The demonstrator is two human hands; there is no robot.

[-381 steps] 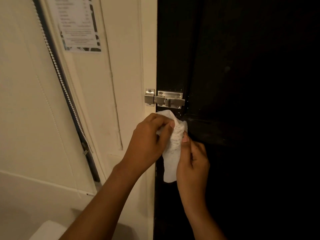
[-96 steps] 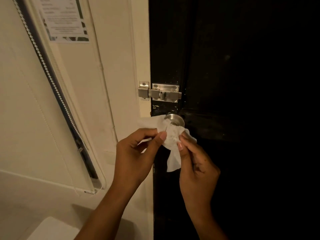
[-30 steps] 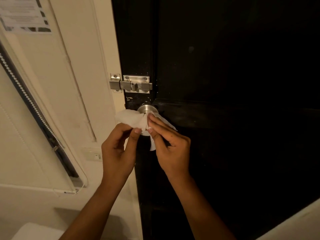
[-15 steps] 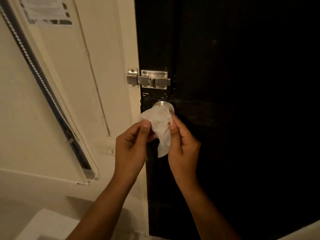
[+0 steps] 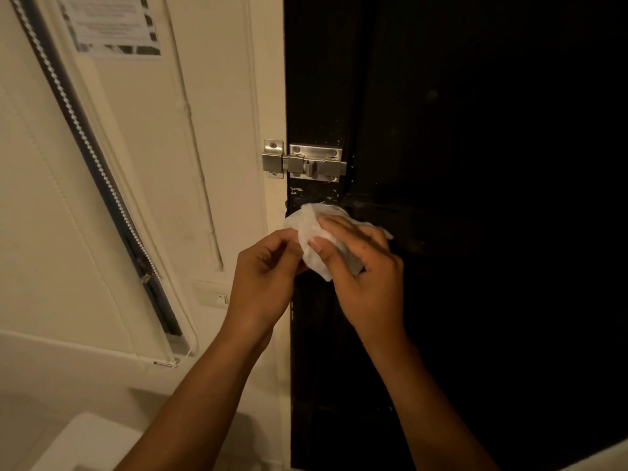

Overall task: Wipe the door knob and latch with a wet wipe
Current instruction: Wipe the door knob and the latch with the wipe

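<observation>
A white wet wipe (image 5: 311, 229) is draped over the round metal door knob (image 5: 331, 207), of which only a thin top edge shows. My right hand (image 5: 363, 266) cups the wipe over the knob, thumb and fingers pressing on it. My left hand (image 5: 268, 270) sits just left of the knob, its fingertips pinching the wipe's left edge. Above the knob, the steel slide latch (image 5: 307, 163) spans the dark door (image 5: 458, 198) and the cream frame; the bolt sits in its keeper.
A cream wall (image 5: 153, 164) lies to the left with a posted paper notice (image 5: 112, 25), a slanted blind with a bead chain (image 5: 98, 158), and a light switch (image 5: 214, 294). A pale surface (image 5: 78, 443) shows at the bottom left.
My right hand has closed over the knob with the wipe, which now covers it almost fully. My left hand has dropped slightly. The view has shifted, so the latch sits lower in frame.
</observation>
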